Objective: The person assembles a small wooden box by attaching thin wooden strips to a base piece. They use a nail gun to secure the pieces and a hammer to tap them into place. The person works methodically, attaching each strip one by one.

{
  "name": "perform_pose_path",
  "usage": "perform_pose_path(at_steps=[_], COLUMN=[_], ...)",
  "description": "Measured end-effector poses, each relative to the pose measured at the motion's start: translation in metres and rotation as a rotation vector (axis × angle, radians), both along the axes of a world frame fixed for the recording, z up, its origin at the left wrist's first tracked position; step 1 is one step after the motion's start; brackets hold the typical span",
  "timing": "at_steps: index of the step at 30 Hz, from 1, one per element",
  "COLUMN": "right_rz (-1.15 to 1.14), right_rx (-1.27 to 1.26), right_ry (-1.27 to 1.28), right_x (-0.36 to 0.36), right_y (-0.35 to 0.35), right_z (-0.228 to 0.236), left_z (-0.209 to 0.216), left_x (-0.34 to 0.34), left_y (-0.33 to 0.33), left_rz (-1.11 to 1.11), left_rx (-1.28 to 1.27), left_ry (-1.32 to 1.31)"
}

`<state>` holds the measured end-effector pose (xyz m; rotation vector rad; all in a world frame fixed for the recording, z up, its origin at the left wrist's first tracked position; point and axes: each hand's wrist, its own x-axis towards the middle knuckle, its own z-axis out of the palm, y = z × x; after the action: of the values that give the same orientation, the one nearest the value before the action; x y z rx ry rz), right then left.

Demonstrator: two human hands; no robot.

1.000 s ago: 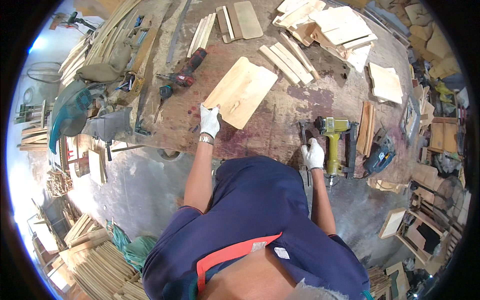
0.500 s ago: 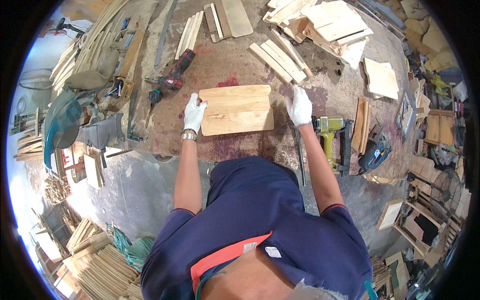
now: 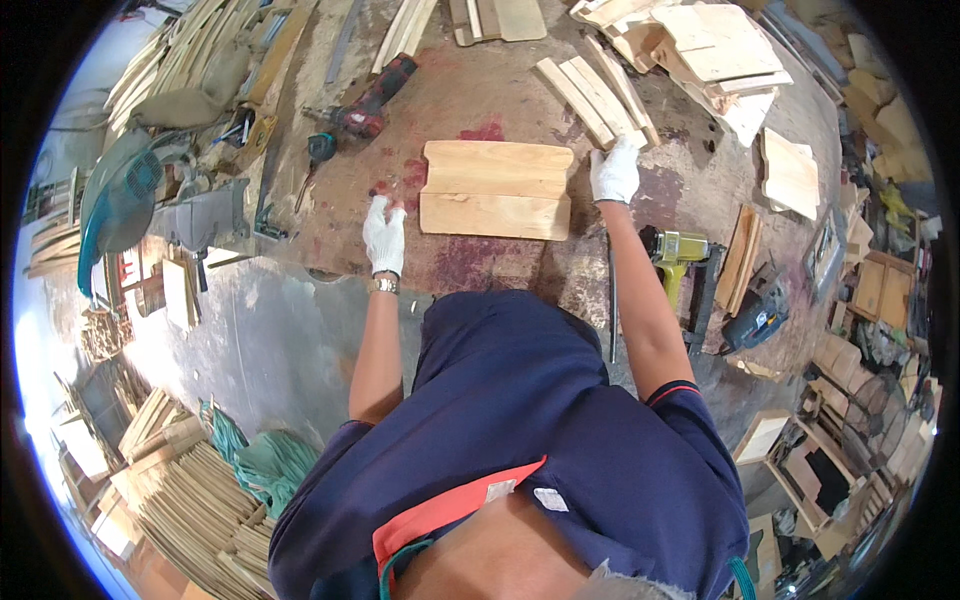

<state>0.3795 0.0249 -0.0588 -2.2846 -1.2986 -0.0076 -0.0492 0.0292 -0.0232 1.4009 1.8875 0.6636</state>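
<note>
A flat wooden board (image 3: 497, 190) with wavy short sides lies on the worktable in front of me; a seam runs along its length. To its left is my left hand (image 3: 384, 238), in a white knit glove, fingers apart and holding nothing, a little clear of the board's edge. My right hand (image 3: 615, 175), also gloved, is beyond the board's right side. Its thumb and fingers close at the near ends of some pale wooden strips (image 3: 588, 95), which still lie on the table. The fingertips partly cover those ends.
A red-black cordless drill (image 3: 375, 100) and a teal-topped screwdriver (image 3: 320, 150) lie at left, near a teal saw (image 3: 120, 200). A green nail gun (image 3: 680, 250) and a dark blue power tool (image 3: 755, 315) are at right. Cut boards (image 3: 725, 45) are piled at far right.
My right hand has moved forward from beside the board to the strip ends. My left hand has drawn back from the board's left edge, its fingers now apart. The whole view has shifted.
</note>
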Motion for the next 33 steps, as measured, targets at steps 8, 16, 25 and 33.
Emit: perform_pose_path(at_steps=[8,16,25,33], right_rz=[0.182,0.653,0.311,0.031], right_rx=[0.107,0.028,0.309,0.095], right_ry=[-0.036,0.331,-0.051,1.199], right_x=[0.001,-0.051,-0.077,-0.089], right_y=[0.017,-0.033,-0.067,-0.088], right_z=[0.001,0.034,0.024,-0.005], left_z=[-0.004,0.013,0.008,-0.024], left_x=[-0.021,-0.014,0.031,0.066], left_y=[-0.045,-0.059,-0.031,0.017], left_rz=[0.077,0.089,-0.153,-0.215], left_rx=[0.063,0.044,0.010,0.021], left_ry=[-0.132,-0.196,-0.146,-0.208])
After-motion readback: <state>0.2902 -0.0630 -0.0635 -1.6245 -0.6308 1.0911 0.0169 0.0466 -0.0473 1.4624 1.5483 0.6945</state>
